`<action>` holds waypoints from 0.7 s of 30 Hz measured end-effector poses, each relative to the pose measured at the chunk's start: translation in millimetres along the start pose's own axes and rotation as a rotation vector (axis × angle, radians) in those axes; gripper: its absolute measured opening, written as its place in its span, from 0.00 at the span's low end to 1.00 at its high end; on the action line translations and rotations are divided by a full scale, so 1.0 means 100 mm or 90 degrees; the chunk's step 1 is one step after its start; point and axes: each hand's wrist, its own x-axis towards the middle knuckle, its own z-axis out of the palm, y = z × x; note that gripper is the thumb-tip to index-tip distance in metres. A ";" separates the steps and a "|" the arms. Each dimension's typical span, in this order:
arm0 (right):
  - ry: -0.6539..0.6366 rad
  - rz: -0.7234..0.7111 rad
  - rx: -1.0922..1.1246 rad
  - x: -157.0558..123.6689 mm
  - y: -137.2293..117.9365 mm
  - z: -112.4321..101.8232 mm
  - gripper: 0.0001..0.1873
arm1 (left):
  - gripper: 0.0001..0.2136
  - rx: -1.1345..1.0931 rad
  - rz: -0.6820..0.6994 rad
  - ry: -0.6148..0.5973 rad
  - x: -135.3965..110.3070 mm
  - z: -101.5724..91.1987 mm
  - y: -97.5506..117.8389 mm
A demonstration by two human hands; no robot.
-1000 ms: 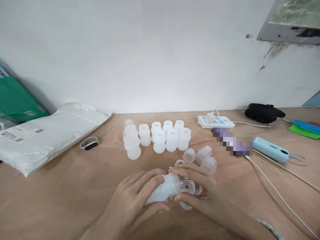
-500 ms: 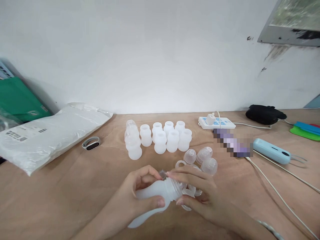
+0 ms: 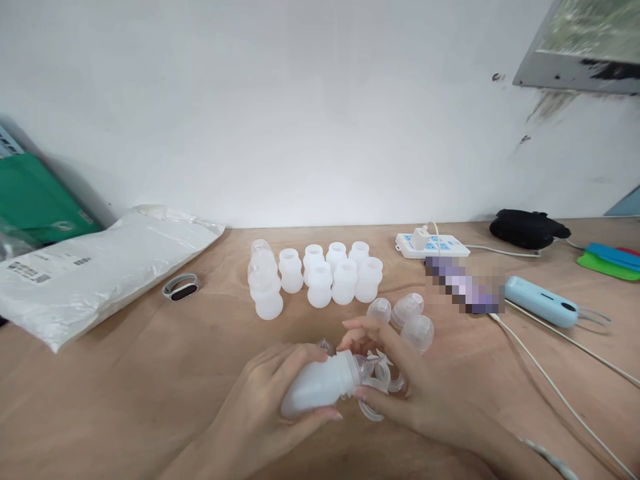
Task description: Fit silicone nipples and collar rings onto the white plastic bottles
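Observation:
A translucent white baby bottle (image 3: 316,388) lies tilted in my left hand (image 3: 267,393), fingers over its top and thumb below, its neck end pointing right. A clear nipple (image 3: 364,367) shows at the neck. My right hand (image 3: 395,373) is curled around that end, thumb at the lower rim and fingertips at the upper rim, some fingers raised. Below and behind it are several white collar rings (image 3: 373,408), partly hidden. A small clear nipple (image 3: 326,345) shows behind the bottle. Clear domed caps (image 3: 417,333) lie beyond my right hand.
Several open white bottles (image 3: 345,283) stand mid-table, left of them capped bottles (image 3: 269,303). A wristband (image 3: 181,288) and white parcel (image 3: 115,267) lie left. A power strip (image 3: 433,245), blurred purple object (image 3: 463,283), light-blue device (image 3: 543,301), cables (image 3: 555,393) and black pouch (image 3: 530,229) are right.
The bottle has rolled and drawn in closer in my left hand, so its base is now covered. My right hand's fingers have lifted and curled back, uncovering the neck and nipple.

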 end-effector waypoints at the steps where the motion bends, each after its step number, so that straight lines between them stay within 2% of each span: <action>1: 0.008 0.016 0.005 0.00 0.01 0.01 0.22 | 0.17 0.006 0.034 -0.002 0.00 0.00 0.00; 3: 0.019 0.060 0.014 0.00 0.02 0.02 0.17 | 0.17 0.026 0.096 -0.007 0.00 -0.01 0.01; 5: 0.012 0.077 0.032 0.00 0.03 0.00 0.17 | 0.17 0.038 0.114 -0.011 0.01 -0.02 0.02; 7: -0.016 0.041 0.045 0.00 0.03 -0.04 0.20 | 0.17 0.036 0.094 -0.010 0.02 -0.02 0.03; 10: -0.052 -0.004 0.028 0.00 0.01 -0.07 0.29 | 0.17 0.020 0.061 -0.009 0.02 -0.03 0.05; 11: -0.049 0.006 0.010 0.00 0.01 -0.07 0.28 | 0.17 0.015 0.063 -0.009 0.02 -0.02 0.05; 13: -0.024 0.060 -0.014 -0.01 0.01 -0.05 0.19 | 0.18 0.008 0.078 -0.007 0.03 -0.02 0.06; 15: -0.011 0.100 -0.003 -0.01 0.02 -0.04 0.18 | 0.19 0.007 0.081 -0.007 0.04 -0.01 0.06; 17: -0.025 0.063 0.018 -0.01 0.03 -0.05 0.20 | 0.19 0.001 0.059 -0.004 0.04 -0.02 0.06; 19: -0.033 -0.014 -0.007 0.00 0.03 -0.05 0.23 | 0.19 -0.010 0.037 -0.002 0.04 -0.03 0.06; 21: -0.005 -0.061 -0.068 0.02 0.03 -0.04 0.16 | 0.19 -0.017 0.042 0.000 0.03 -0.03 0.06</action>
